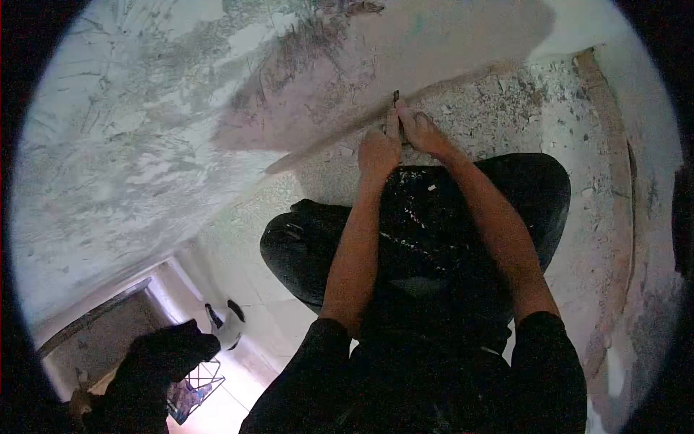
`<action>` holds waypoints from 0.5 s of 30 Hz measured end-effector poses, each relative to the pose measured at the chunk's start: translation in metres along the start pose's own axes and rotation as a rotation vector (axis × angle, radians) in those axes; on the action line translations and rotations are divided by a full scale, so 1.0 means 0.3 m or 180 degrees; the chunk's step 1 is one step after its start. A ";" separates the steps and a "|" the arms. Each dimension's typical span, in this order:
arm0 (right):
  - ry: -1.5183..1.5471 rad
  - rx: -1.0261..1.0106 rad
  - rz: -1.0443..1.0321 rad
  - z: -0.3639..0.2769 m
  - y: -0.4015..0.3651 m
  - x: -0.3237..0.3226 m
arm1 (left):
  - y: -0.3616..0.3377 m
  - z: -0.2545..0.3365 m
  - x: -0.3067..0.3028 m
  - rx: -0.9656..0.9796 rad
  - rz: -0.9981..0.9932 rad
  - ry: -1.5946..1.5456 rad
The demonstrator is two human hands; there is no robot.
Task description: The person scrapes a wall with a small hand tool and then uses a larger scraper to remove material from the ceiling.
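Note:
My left hand (379, 152) and my right hand (425, 134) are close together in front of my knees, at the foot of the wall. Both are closed around a slim tool, with the index fingers stretched along it. Only its small dark tip (396, 95) shows past the fingertips, at the seam between wall and floor. The rest is hidden by my hands, so its exact kind cannot be made out. Crumbled debris (491, 105) litters the floor just beyond and to the right of my right hand.
A patchy, smeared wall (137, 145) rises ahead and to the left. Another wall (650, 195) stands at the right, with a rough brown strip along its base. At lower left is another person's dark-clothed leg (155, 362) with a white shoe, beside a wire frame (206, 380).

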State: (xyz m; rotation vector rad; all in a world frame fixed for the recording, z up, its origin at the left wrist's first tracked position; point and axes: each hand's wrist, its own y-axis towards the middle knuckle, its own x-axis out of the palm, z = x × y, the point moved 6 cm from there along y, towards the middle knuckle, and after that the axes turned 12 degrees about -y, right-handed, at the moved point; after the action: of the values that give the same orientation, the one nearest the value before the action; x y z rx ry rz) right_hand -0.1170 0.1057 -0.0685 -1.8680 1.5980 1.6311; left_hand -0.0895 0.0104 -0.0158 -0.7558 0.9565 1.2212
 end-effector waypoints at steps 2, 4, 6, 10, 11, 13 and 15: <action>-0.0834 -0.0028 -0.0021 -0.007 0.000 -0.062 | 0.039 0.028 -0.017 -0.0609 -0.0163 -0.0628; -0.1664 -0.0085 -0.0025 -0.024 0.027 -0.170 | 0.058 0.012 0.063 -0.1222 -0.0300 -0.1262; -0.1635 0.0171 -0.0865 -0.008 0.053 -0.233 | 0.055 0.021 0.132 0.0214 0.1023 -0.1957; -0.1668 -0.0075 -0.0890 0.001 0.068 -0.241 | 0.069 0.038 0.094 -0.0877 0.0764 -0.2621; -0.1392 -0.0143 -0.0878 0.014 0.061 -0.187 | 0.071 0.056 0.052 -0.1313 0.0121 -0.2335; -0.1135 -0.0188 -0.0833 0.031 0.046 -0.079 | 0.043 0.043 0.019 -0.1696 -0.0520 -0.2008; -0.0154 -0.0300 0.0346 0.004 0.029 -0.054 | 0.033 0.047 -0.019 -0.0871 -0.0612 -0.0119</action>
State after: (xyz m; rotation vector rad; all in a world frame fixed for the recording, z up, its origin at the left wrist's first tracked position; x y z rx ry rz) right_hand -0.1215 0.1125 -0.0519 -1.7996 1.6568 1.8121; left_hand -0.0970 0.0225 -0.0045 -1.0133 0.6757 1.2045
